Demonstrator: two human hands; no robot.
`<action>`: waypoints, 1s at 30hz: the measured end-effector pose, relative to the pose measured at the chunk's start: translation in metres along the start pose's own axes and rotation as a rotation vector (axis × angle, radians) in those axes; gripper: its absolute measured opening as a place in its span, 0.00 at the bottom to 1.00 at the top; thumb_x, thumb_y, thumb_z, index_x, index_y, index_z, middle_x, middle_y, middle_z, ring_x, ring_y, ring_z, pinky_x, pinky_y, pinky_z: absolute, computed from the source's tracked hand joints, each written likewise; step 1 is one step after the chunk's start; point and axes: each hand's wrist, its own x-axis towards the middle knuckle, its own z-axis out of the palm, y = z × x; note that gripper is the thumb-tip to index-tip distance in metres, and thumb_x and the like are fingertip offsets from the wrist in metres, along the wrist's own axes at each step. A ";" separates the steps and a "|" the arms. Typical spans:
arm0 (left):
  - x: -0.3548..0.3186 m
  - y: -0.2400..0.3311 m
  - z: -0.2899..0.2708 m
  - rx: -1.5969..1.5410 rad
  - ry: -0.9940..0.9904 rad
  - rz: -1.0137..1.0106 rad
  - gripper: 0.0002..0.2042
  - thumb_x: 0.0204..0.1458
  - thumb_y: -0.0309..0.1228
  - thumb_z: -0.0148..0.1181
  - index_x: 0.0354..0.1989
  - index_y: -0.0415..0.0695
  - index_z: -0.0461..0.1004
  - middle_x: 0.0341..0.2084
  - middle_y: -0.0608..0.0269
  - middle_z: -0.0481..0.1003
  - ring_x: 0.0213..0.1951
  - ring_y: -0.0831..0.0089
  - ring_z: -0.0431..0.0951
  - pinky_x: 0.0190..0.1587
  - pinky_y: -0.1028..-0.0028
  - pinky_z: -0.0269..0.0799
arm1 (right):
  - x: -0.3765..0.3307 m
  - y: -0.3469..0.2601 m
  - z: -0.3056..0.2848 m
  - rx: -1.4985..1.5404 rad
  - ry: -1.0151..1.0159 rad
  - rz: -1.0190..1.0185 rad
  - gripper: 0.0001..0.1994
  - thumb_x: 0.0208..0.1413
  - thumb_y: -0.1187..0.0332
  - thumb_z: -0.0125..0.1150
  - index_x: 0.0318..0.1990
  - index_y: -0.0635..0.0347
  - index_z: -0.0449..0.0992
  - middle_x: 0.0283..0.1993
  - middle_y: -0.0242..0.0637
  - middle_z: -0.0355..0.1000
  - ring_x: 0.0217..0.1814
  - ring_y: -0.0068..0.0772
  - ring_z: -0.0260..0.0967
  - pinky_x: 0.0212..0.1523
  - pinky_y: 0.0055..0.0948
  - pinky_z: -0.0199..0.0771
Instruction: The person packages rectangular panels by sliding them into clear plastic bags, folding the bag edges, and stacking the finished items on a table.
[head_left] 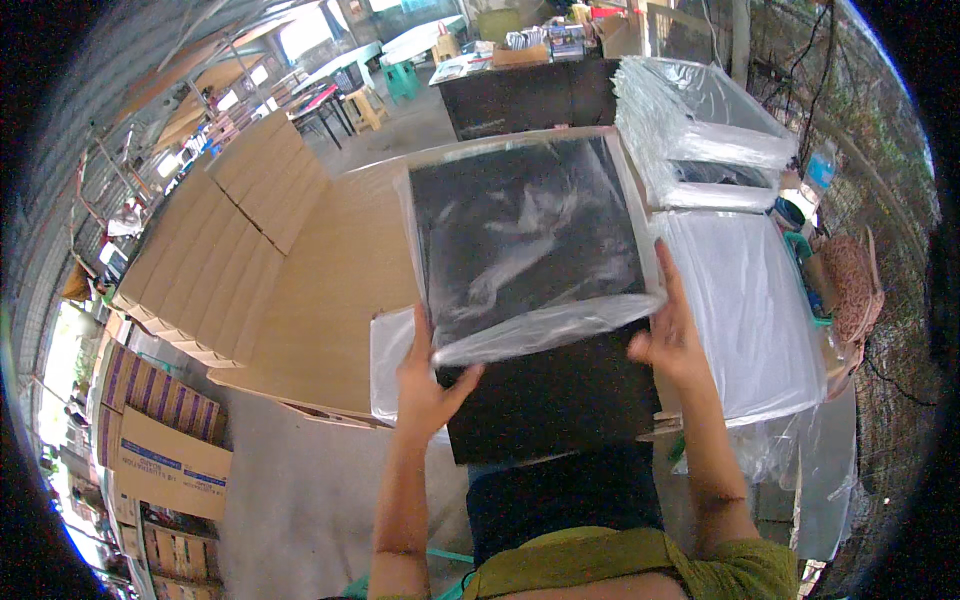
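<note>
A black board in a clear plastic sleeve (530,230) lies in front of me, its loose near edge blurred. My left hand (428,385) is at its near left corner, fingers along the side and thumb apart from them. At the right side, my right hand (675,335) has its fingers stretched up along the edge and its thumb bent inward. Between them, the two hands hold the sleeved board by its sides. Under its near edge is a bare black board (550,395), close to my lap. White plastic (393,360) shows beside my left hand.
Stacked brown cardboard pieces (215,245) stand on the table's (340,240) left. To the right are a pile of clear plastic-wrapped packs (700,130) and a white plastic stack (745,310). A patterned bag (850,290) and a water bottle (820,165) sit farther right. Cardboard boxes (170,460) stand lower left.
</note>
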 end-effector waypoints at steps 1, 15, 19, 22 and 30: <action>-0.013 0.003 -0.007 0.045 -0.032 -0.148 0.32 0.41 0.22 0.60 0.60 0.39 0.59 0.45 0.41 0.71 0.41 0.55 0.76 0.41 0.69 0.69 | -0.007 -0.019 -0.002 -0.247 -0.125 -0.062 0.36 0.43 0.69 0.67 0.61 0.64 0.57 0.55 0.46 0.66 0.52 0.44 0.67 0.48 0.34 0.66; -0.186 0.014 -0.029 0.358 -0.311 -0.568 0.32 0.40 0.14 0.46 0.59 0.48 0.63 0.27 0.43 0.74 0.27 0.48 0.74 0.31 0.62 0.69 | -0.156 -0.034 -0.068 -0.768 -0.465 0.425 0.30 0.37 0.86 0.49 0.52 0.49 0.72 0.38 0.49 0.73 0.39 0.50 0.72 0.41 0.37 0.72; -0.206 0.026 -0.037 0.414 -0.299 -0.514 0.28 0.45 0.19 0.51 0.59 0.50 0.64 0.19 0.45 0.72 0.19 0.49 0.72 0.24 0.63 0.68 | -0.185 -0.055 -0.076 -0.732 -0.467 0.424 0.29 0.37 0.85 0.52 0.50 0.48 0.74 0.33 0.44 0.74 0.32 0.44 0.73 0.33 0.34 0.73; -0.220 0.028 -0.045 0.469 -0.312 -0.499 0.28 0.46 0.20 0.53 0.59 0.50 0.64 0.16 0.46 0.70 0.17 0.55 0.72 0.21 0.64 0.65 | -0.206 -0.059 -0.086 -0.709 -0.469 0.394 0.27 0.38 0.83 0.54 0.48 0.47 0.75 0.26 0.41 0.72 0.26 0.41 0.71 0.28 0.32 0.71; -0.239 0.054 -0.076 0.268 -0.451 -0.561 0.32 0.42 0.18 0.55 0.61 0.49 0.61 0.20 0.51 0.72 0.17 0.61 0.72 0.21 0.68 0.66 | -0.227 -0.082 -0.100 -0.312 -0.376 0.653 0.20 0.38 0.72 0.67 0.45 0.57 0.78 0.21 0.35 0.69 0.24 0.26 0.68 0.26 0.26 0.67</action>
